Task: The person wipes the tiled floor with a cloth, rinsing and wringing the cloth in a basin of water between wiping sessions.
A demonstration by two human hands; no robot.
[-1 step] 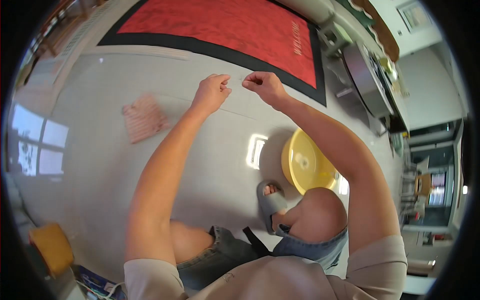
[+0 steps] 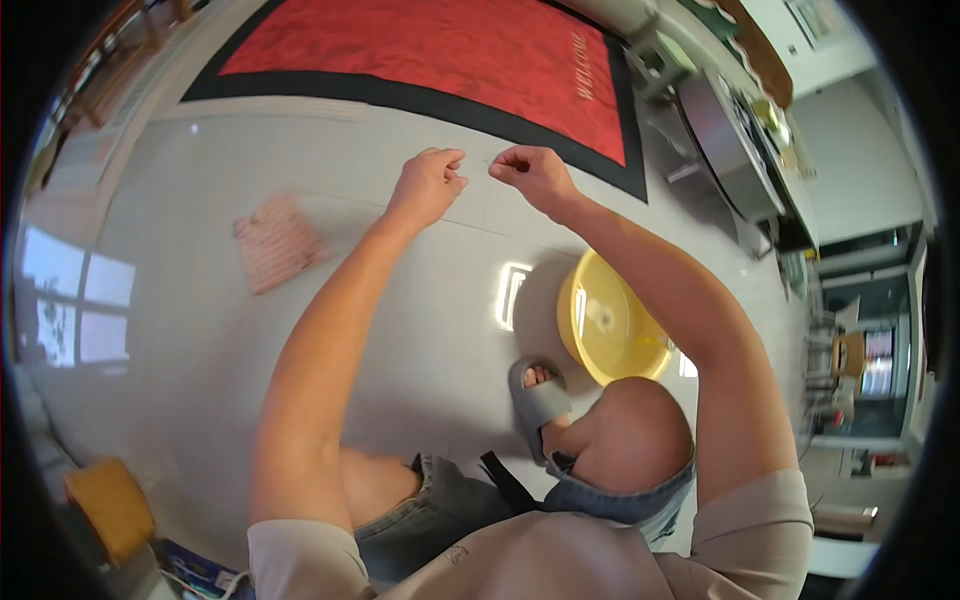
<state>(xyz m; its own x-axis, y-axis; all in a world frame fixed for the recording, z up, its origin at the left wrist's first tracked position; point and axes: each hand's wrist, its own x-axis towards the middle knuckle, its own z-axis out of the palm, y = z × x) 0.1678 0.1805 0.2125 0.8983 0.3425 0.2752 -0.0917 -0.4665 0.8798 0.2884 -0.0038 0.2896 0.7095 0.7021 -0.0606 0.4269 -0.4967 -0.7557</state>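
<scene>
My left hand (image 2: pixel 428 188) and my right hand (image 2: pixel 537 180) are held out in front of me over the grey tiled floor, a short gap apart. The fingers of both are curled in, thumbs bent toward the fingertips. Whether anything thin or small sits in either one, I cannot make out. Left of my left forearm, a pink striped cloth (image 2: pixel 278 245) lies crumpled on the floor. Under my right forearm stands a yellow basin (image 2: pixel 600 335), partly covered by the arm and my knee.
Beyond my hands spreads a red mat (image 2: pixel 430 60) with a black border. A grey low table (image 2: pixel 725 150) and a pale green stool (image 2: pixel 660 60) stand at the far right. A mustard-coloured box-like thing (image 2: pixel 110 510) is at the near left. My slippered foot (image 2: pixel 540 395) rests beside the basin.
The whole view has shifted slightly, with the mat, cloth and basin appearing a little further left. My hands keep the same curled pose.
</scene>
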